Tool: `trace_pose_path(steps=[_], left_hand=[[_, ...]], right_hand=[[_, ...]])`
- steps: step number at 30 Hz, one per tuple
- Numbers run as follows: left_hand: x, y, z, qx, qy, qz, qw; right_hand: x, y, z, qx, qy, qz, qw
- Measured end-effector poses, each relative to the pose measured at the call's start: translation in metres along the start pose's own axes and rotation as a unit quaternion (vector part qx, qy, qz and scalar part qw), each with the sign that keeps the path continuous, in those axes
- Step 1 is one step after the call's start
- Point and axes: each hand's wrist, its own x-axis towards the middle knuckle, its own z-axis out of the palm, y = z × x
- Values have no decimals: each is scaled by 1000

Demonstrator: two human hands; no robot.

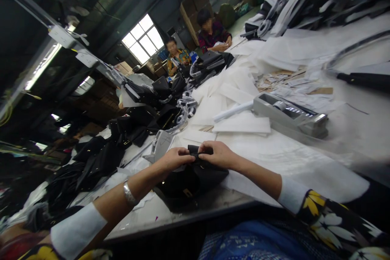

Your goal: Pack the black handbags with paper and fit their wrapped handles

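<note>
A black handbag (210,176) with small gold-coloured fittings rests near the front edge of the table. My left hand (178,158) pinches a black strip at the bag's top from the left side. Facing it, my right hand (219,155) is closed on the same part, thumb and forefinger bent together. The fingertips of both hands almost meet there, and they partly hide what lies between them. Just behind my left hand is a grey object (163,144), whose kind I cannot make out.
A grey tape dispenser (288,115) stands to the right, beside white foam sheets (240,125). Black bags (131,124) lie piled along the left. Two co-workers, one in a plaid top (210,40), sit at the far side. Black straps and wrapped parts (304,4) are heaped at upper right.
</note>
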Motion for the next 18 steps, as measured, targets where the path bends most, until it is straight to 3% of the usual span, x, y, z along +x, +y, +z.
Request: trace_pose_path(steps=[4, 14, 18], left_hand=[[4, -6, 5, 4, 34, -12, 999], [3, -20, 11, -6, 55, 24, 998], [4, -22, 17, -18, 85, 42, 995]], right_hand=[[3, 1, 1, 36, -19, 8, 999], [1, 3, 5, 101, -29, 45, 993], [-2, 4, 10, 88, -21, 20, 996]])
